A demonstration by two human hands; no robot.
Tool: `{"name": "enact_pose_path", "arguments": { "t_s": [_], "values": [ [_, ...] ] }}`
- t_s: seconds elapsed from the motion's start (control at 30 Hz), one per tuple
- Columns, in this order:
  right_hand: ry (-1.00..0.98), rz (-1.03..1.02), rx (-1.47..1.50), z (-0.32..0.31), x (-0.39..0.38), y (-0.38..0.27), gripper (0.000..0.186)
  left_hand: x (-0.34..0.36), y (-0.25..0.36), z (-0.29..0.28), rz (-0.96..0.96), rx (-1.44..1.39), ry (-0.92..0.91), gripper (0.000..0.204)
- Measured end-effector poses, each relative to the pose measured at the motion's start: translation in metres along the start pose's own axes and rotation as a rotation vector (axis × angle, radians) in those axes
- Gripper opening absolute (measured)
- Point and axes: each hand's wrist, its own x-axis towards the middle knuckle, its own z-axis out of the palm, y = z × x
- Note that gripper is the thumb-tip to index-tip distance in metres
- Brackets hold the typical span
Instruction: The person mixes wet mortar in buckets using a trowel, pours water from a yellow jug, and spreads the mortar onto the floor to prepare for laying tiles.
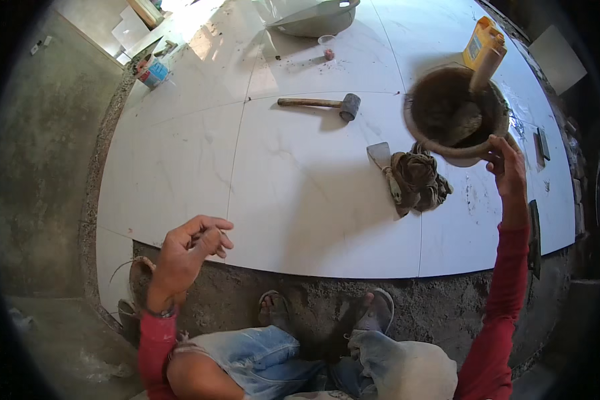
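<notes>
A: Knees in worn blue jeans (260, 357) sit nearest the lens, low centre, with two sandalled feet (327, 310) just beyond on rough grey mortar bed (447, 307).

B: Hands?

A: Right hand (507, 163) reaches far right, red sleeve (500, 300) stretched out, fingers (497, 150) curled up onto the near rim of a round mortar bowl (457, 113). Looks like a rim grip, thumb side hidden, so can't tell how tight.

B: Bowl position?

A: Far right on the white floor tiles (300, 187), tipped toward the camera. Dark wet mortar inside, a pale handle (485, 67) sticking up out of it, blade buried. Yellow jug (481, 41) right behind the bowl, touching or nearly, unclear.

B: Left hand?

A: Left hand (190, 250) hovers near left over the tile edge, loosely half-closed, fingers bent inward, nothing held that I can see. Band at the wrist.

B: Around the bowl?

A: Crumpled brown rag (417, 180) just left and nearer, a small flat trowel blade (379, 153) touching its far-left side. Rubber mallet (323, 104) with wooden handle lies further left, well apart from the bowl. Small clear cup (327, 45) farther back, and a big grey basin (313, 19) at the far edge.

B: Edges?

A: Blue-and-white container (153, 72) far left at the tile border, bare concrete (40, 153) beyond it. Dark narrow tool (535, 240) near right on the tiles beside the sleeve. A second tool (543, 143) lies right of the bowl, too small to identify.
</notes>
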Motion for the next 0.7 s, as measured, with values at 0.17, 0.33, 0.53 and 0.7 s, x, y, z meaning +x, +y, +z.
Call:
{"name": "enact_pose_path", "arguments": {
  "t_s": [0.17, 0.33, 0.53, 0.7],
  "values": [
    [-0.15, 0.01, 0.305, 0.069, -0.05, 0.007, 0.032, 0.085, -0.077, 0.064, -0.049, -0.935, 0.214, 0.063],
    [-0.339, 0.325, 0.585, 0.175, -0.085, 0.071, 0.026, 0.147, -0.107, 0.097, -0.098, -1.361, 0.179, 0.08],
    [-0.837, 0.506, -0.066, 0.237, -0.098, 0.073, 0.031, 0.123, -0.158, 0.09, -0.013, -1.425, 0.311, 0.066],
    [-0.526, -0.288, -0.78, 0.277, -0.039, -0.026, 0.06, 0.111, -0.172, 0.089, 0.061, -1.654, 0.208, 0.049]
  ]
}}
